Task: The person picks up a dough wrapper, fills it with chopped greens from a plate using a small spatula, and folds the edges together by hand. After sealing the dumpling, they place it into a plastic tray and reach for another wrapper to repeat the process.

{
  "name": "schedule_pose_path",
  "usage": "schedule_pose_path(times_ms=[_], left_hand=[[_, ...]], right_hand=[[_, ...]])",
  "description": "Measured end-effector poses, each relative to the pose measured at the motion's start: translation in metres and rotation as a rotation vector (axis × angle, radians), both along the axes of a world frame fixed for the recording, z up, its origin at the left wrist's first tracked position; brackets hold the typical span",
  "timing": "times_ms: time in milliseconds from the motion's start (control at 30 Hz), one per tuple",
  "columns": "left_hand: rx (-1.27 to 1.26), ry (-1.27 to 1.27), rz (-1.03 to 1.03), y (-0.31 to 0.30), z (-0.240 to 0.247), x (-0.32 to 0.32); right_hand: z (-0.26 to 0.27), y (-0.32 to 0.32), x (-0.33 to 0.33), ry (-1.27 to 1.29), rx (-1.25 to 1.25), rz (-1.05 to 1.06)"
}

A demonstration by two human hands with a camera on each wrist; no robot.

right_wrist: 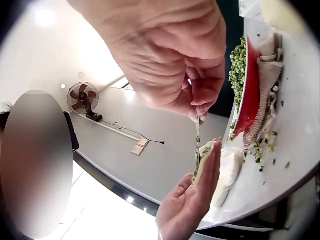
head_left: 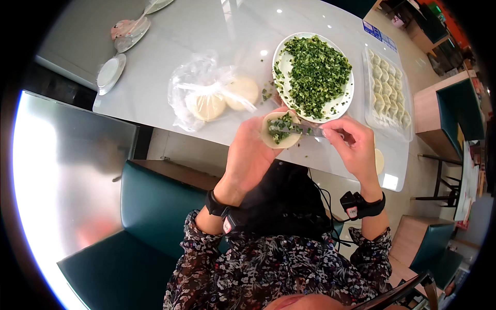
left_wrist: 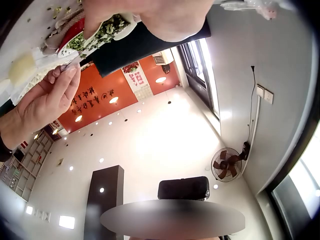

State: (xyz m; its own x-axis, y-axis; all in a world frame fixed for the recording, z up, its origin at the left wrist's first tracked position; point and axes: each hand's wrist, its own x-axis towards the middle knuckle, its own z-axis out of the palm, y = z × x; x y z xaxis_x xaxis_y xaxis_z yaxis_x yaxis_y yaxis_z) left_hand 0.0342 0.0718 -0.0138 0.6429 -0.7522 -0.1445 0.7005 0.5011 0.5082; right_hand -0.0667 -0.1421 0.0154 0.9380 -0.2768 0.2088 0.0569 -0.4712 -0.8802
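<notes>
My left hand (head_left: pixel 251 150) holds a round dumpling wrapper (head_left: pixel 266 140) between thumb and fingers. A mound of chopped green filling (head_left: pixel 280 124) lies on the wrapper. My right hand (head_left: pixel 354 144) pinches one end of a narrow, flat metal filling spatula (head_left: pixel 311 131). Its far end lies over the filling, with green bits along the blade. In the right wrist view, the spatula (right_wrist: pixel 198 131) points down against the wrapper and my left hand (right_wrist: pixel 192 200) supports it from behind. A white-faced plate (head_left: pixel 279 97), red underneath, holds more chopped greens just beyond both hands.
Left of the plate lie dough pieces (head_left: pixel 243 93) and a clear plastic bag (head_left: pixel 181 82). A clear tray (head_left: pixel 369 111) of shaped dumplings stands at right. Another wrapper (head_left: pixel 379 161) lies near my right wrist. A folded cloth (right_wrist: pixel 267 90) sits under the plate; green scraps dot the table.
</notes>
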Motion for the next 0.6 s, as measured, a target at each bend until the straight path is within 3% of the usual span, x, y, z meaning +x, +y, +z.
schedule_pose_path(times_ms=[133, 200, 333, 600], left_hand=[[0.051, 0.086, 0.033, -0.002, 0.007, 0.000], [0.029, 0.063, 0.014, -0.002, 0.004, 0.000], [0.016, 0.062, -0.007, -0.002, 0.002, 0.002], [0.023, 0.000, -0.046, -0.002, 0.001, 0.004]], right_hand=[[0.001, -0.002, -0.001, 0.058, -0.049, -0.014], [0.003, -0.003, -0.005, 0.058, 0.111, -0.015], [0.007, -0.002, -0.009, 0.060, 0.114, 0.048], [0.011, 0.004, -0.009, 0.061, -0.078, 0.000]])
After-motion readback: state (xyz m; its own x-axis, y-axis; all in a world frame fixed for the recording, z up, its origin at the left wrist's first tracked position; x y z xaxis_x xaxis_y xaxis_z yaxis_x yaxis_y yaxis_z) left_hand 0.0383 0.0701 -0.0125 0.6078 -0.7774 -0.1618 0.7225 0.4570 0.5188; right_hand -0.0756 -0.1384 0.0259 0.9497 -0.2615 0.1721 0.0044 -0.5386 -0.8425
